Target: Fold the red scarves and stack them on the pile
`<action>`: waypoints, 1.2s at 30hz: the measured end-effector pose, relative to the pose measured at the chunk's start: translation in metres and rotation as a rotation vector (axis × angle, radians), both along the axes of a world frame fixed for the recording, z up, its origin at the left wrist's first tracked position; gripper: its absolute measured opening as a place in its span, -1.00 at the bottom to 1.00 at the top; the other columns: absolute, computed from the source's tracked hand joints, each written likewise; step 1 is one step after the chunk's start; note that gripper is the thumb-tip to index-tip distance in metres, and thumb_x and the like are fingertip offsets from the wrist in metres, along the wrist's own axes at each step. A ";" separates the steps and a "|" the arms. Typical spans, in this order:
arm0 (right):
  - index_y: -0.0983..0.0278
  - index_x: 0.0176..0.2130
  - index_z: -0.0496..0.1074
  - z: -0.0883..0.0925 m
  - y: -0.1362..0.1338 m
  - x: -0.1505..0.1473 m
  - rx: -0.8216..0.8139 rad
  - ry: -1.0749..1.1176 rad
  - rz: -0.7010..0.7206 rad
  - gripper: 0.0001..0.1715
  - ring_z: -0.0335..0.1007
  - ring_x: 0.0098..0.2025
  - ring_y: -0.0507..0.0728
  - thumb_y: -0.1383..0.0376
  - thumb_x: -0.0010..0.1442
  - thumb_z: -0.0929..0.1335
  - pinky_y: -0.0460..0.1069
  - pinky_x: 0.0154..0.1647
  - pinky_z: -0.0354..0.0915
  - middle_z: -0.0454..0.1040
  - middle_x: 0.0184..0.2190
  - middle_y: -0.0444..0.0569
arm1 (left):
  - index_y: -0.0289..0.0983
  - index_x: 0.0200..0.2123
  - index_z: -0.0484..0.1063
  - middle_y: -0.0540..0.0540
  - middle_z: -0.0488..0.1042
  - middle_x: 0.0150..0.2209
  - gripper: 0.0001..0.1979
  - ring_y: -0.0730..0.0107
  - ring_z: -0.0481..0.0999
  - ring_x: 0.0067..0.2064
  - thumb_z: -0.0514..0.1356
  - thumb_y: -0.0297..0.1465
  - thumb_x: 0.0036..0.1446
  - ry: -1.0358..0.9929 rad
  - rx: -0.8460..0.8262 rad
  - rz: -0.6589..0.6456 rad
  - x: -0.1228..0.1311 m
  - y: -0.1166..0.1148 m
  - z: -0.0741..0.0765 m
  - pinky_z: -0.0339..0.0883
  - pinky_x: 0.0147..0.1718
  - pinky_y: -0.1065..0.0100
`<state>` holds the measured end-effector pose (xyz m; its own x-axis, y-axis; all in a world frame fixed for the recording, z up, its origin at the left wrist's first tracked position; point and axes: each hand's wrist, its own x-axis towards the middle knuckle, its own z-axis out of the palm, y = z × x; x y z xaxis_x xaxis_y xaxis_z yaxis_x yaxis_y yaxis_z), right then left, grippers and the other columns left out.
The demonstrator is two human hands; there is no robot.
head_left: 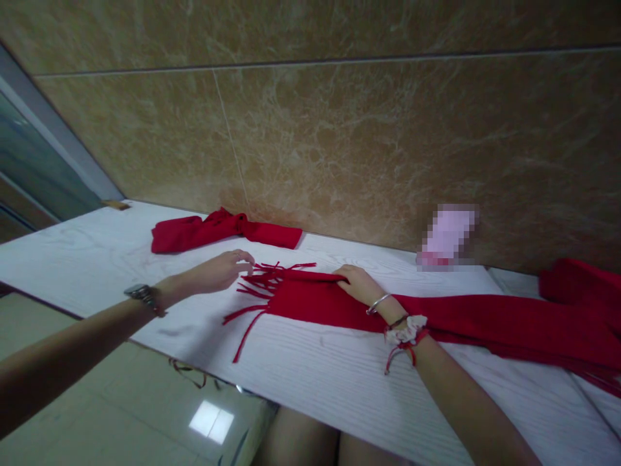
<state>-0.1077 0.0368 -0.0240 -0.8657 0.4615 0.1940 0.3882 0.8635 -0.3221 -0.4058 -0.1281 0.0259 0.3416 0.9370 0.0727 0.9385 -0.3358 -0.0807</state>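
A red fringed scarf (315, 301) lies lengthwise on the white wood-grain tabletop, its fringe (262, 285) spread out to the left. My right hand (358, 285) grips the scarf's far edge, which is folded or rolled over there; its thumb and fingers close on the cloth. At the far side of the fringe is my left hand (231, 268), with fingers bent and fingertips touching the strands. Whether a strand is pinched between them is hard to make out. Beyond my left hand lies another folded red cloth (198, 233), loosely bunched in the middle.
A tan marbled wall (339, 142) rises along the table's far edge. A blurred pink item (449, 233) is against it on the right. More red fabric (582, 285) is heaped at the far right. The white table (301, 369) has its near edge just before my legs.
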 end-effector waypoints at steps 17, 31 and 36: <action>0.28 0.06 0.32 -0.010 -0.055 0.018 0.050 -0.036 0.276 -0.59 0.15 0.16 0.14 0.38 0.21 0.20 0.10 0.18 0.09 0.30 0.10 0.05 | -0.22 -0.42 0.42 -0.07 0.46 -0.35 -0.87 0.29 0.38 -0.19 0.11 -0.52 0.07 0.189 -0.065 -0.257 0.065 0.002 -0.002 0.04 0.03 0.20; 0.06 0.16 0.15 -0.013 -0.061 0.019 0.121 -0.293 0.268 -0.53 -0.16 0.27 0.20 0.28 0.27 0.15 0.31 0.21 -0.22 0.08 0.23 -0.04 | -0.10 0.10 0.23 -0.12 0.17 0.19 -0.57 0.12 0.10 0.20 0.05 -0.17 0.18 0.082 -0.130 -0.249 0.055 -0.009 -0.023 -0.16 0.15 0.05; -0.03 0.16 0.13 -0.015 -0.060 0.020 0.126 -0.306 0.284 -0.54 -0.21 0.28 0.22 0.25 0.29 0.13 0.33 0.19 -0.23 0.03 0.25 -0.11 | -0.06 0.09 0.26 -0.09 0.20 0.17 -0.59 0.10 0.10 0.20 0.10 -0.35 0.14 0.176 -0.108 -0.200 0.028 -0.017 -0.025 -0.11 0.15 0.07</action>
<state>-0.0878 -0.0230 -0.0388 -0.9812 0.1857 -0.0520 0.1906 0.9750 -0.1140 -0.3776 -0.1455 0.0008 0.5186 0.8491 -0.1003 0.8277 -0.5280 -0.1902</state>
